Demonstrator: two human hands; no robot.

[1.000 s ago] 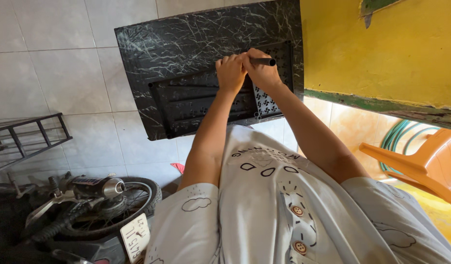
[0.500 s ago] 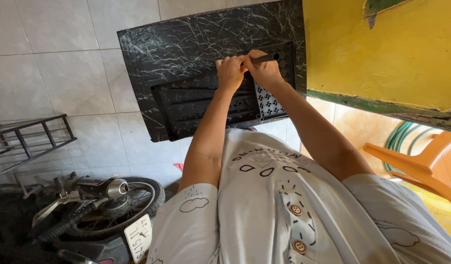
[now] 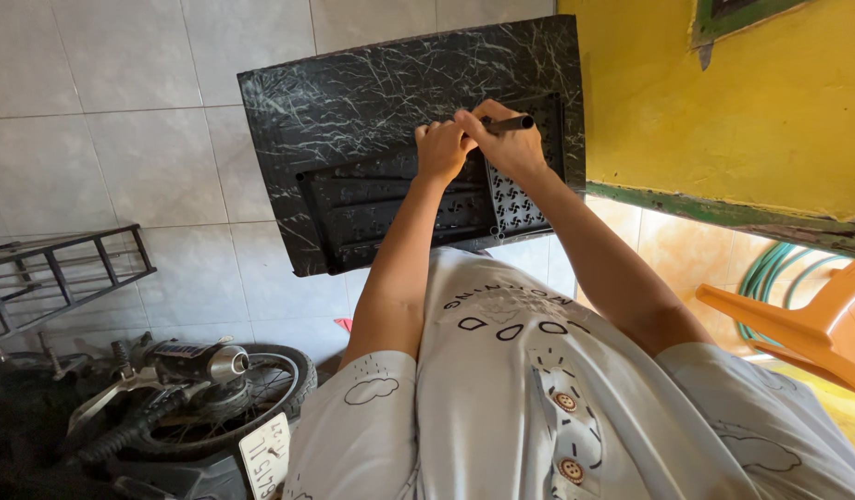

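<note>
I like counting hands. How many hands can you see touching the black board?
2. The left hand rests on the black board at the slotted part. The right hand is beside it, gripping a dark tool. No other hands show.

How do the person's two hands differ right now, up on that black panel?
The right hand grips a dark tool handle; the left hand holds no tool and is curled in a fist. The right sits nearer the yellow wall, the left further from it. Both rest close together on the black marbled panel.
</note>
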